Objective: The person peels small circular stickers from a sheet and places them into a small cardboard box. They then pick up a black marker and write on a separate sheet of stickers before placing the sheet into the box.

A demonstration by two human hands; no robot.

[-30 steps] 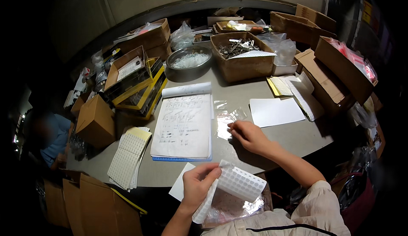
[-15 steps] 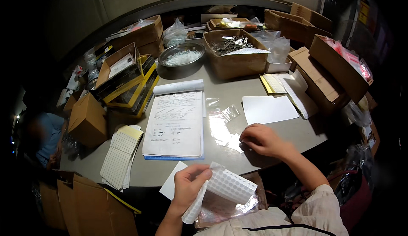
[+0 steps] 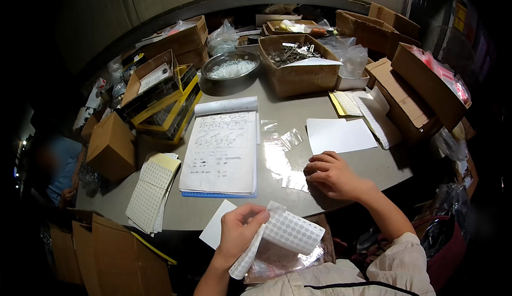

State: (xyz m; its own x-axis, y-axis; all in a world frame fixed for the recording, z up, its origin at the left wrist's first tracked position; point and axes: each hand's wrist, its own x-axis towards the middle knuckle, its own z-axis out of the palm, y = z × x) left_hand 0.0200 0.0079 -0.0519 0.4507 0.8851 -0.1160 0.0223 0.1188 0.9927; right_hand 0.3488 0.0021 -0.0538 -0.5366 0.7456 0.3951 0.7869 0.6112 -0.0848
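My left hand (image 3: pixel 241 231) is closed, pinching a curling sheet of round grey-white stickers (image 3: pixel 296 233) between thumb and fingers. The sheet folds over at the grip, one part hanging below the hand. Under it lies a clear plastic bag (image 3: pixel 277 264) near my lap. My right hand (image 3: pixel 336 176) rests by the table's near edge with its fingers curled down and together. Anything under its fingertips is hidden. Small clear zip bags (image 3: pixel 290 139) lie on the table beyond and left of it, near a bright glare patch. A blank white sheet (image 3: pixel 341 135) lies just past that hand.
A handwritten pad (image 3: pixel 221 152) lies on a blue clipboard, with sticker sheets (image 3: pixel 152 192) to its left. Behind stand a metal bowl (image 3: pixel 231 68) of small clear pieces and a box (image 3: pixel 298 77) of metal parts. Cartons (image 3: pixel 432 85) crowd the right. Another person's sleeve (image 3: pixel 66 162) shows at far left.
The view has shifted slightly, so the table items sit a little differently in the picture. My right hand's fingers have shifted a little; my left hand keeps its hold on the sticker sheet.
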